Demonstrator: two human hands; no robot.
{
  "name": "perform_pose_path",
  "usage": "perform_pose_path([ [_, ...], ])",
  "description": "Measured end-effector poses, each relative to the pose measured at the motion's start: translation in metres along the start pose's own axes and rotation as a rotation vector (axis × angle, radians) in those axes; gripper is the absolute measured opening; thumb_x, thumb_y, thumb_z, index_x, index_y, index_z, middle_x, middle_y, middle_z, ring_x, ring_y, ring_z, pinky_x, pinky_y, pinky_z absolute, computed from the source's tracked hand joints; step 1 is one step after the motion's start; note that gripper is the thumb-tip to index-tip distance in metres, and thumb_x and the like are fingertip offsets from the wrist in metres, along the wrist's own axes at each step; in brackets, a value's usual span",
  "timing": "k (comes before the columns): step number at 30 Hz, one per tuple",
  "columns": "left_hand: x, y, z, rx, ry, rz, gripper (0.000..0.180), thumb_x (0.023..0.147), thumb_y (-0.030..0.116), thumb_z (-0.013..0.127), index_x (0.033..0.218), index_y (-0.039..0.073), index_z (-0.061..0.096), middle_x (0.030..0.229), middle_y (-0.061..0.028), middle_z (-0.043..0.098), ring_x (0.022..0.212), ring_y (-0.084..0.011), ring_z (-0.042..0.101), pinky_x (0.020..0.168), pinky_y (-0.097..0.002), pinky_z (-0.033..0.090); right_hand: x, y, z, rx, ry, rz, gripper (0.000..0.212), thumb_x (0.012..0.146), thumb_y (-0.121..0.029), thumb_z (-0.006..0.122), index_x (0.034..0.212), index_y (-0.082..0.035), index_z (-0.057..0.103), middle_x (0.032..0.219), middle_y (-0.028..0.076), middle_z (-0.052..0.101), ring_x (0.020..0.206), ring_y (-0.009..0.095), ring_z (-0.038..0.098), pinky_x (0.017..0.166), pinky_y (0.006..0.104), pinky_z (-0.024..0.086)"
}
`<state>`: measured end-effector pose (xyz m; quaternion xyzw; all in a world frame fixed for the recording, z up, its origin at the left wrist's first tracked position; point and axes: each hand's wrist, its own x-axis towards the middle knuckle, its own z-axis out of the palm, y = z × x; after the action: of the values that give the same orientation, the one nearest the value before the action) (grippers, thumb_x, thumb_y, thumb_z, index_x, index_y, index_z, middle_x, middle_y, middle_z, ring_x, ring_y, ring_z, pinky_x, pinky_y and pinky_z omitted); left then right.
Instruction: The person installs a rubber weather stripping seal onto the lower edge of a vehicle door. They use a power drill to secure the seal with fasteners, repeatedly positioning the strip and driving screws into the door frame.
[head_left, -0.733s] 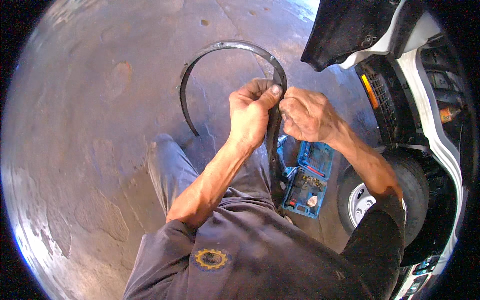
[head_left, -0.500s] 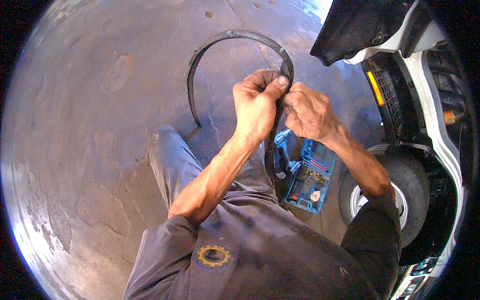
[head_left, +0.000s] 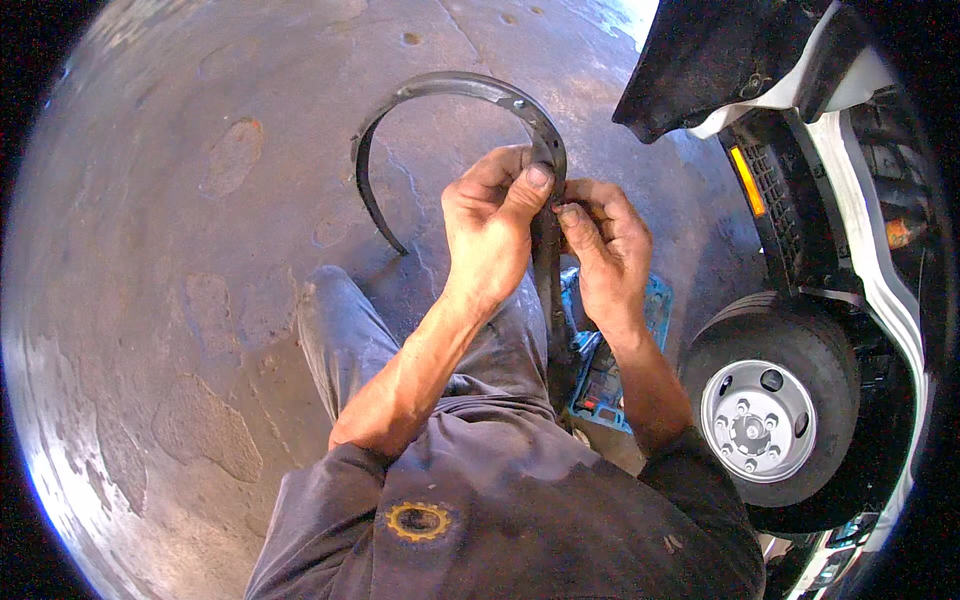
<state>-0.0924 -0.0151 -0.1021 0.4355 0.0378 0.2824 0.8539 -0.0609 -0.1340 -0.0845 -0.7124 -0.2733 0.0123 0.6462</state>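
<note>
A long, curved black trim strip [head_left: 445, 84], like a wheel-arch trim, arcs up in front of me, with small holes or fasteners along it. My left hand [head_left: 492, 225] is closed round its right side, thumb pressed on the face. Close beside it, my right hand [head_left: 612, 245] has thumb and fingers pinched together at the strip's edge. A tiny reddish bit shows at those fingertips, too small to name. The strip's lower right end runs down past my hands toward my lap, and its left end curves down toward my knee.
A blue tool case [head_left: 600, 412] lies open on the floor, partly behind my right forearm. On the right stands a white vehicle with a wheel [head_left: 752, 430], an orange reflector [head_left: 747, 181] and a black panel [head_left: 695, 70] jutting out above. The concrete floor [head_left: 220, 330] is patchy.
The strip and my left hand have shifted slightly left and toward me. My right hand has turned, thumb now showing, and its forearm has swung inward, uncovering the wheel and covering more of the case.
</note>
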Motion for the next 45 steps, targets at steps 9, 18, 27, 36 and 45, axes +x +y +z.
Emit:
perform_pose_path([
  [9, 0.001, -0.006, -0.007, 0.225, -0.100, 0.121, 0.015, 0.091, 0.008, 0.064, 0.099, -0.004, 0.066, 0.084, -0.0023, 0.065, 0.077, -0.0081, 0.055, 0.069, -0.0241, 0.046, 0.006, 0.006, -0.016, 0.028, -0.148, 0.316, 0.016, 0.092, -0.018, 0.064, 0.092, -0.002, 0.064, 0.081, 0.001, 0.063, 0.073, 0.007, 0.056, 0.063, 0.0244, 0.046],
  [18, 0.019, -0.003, -0.025, 0.153, 0.104, 0.008, 0.016, 0.093, 0.018, 0.065, 0.098, 0.002, 0.066, 0.082, -0.0001, 0.064, 0.070, -0.0081, 0.054, 0.061, -0.0246, 0.042, 0.004, 0.004, 0.004, -0.128, -0.196, 0.046, 0.038, 0.087, -0.016, 0.070, 0.121, -0.002, 0.060, 0.095, 0.011, 0.067, 0.083, 0.017, 0.064, 0.075, 0.0298, 0.051],
  [27, -0.006, 0.145, -0.032, 1.128, -0.471, 0.228, 0.023, 0.086, 0.020, 0.063, 0.094, -0.002, 0.067, 0.081, -0.0067, 0.066, 0.074, -0.0138, 0.061, 0.070, -0.0287, 0.049, 0.035, -0.003, -0.044, -0.656, -0.432, -0.246, 0.040, 0.077, -0.007, 0.073, 0.116, -0.002, 0.065, 0.101, 0.017, 0.068, 0.090, 0.029, 0.067, 0.080, 0.0346, 0.051],
  [36, 0.033, 0.057, -0.077, 0.504, -0.489, -0.900, 0.030, 0.095, 0.027, 0.059, 0.109, 0.001, 0.065, 0.084, -0.0064, 0.065, 0.060, -0.0123, 0.055, 0.055, -0.0264, 0.046, 0.004, 0.017, 0.000, -0.780, 0.031, -0.537, 0.043, 0.072, -0.015, 0.073, 0.113, -0.006, 0.064, 0.101, 0.016, 0.064, 0.091, 0.038, 0.062, 0.080, 0.0435, 0.051],
  [45, 0.004, 0.027, -0.071, 0.608, -0.329, -0.774, 0.027, 0.094, 0.021, 0.061, 0.112, 0.000, 0.064, 0.083, -0.0022, 0.065, 0.063, -0.0095, 0.056, 0.057, -0.0254, 0.048, -0.038, 0.064, 0.033, -0.494, 0.201, -0.285, 0.017, 0.077, -0.001, 0.071, 0.093, -0.001, 0.065, 0.084, 0.014, 0.067, 0.072, 0.029, 0.067, 0.065, 0.0337, 0.052],
])
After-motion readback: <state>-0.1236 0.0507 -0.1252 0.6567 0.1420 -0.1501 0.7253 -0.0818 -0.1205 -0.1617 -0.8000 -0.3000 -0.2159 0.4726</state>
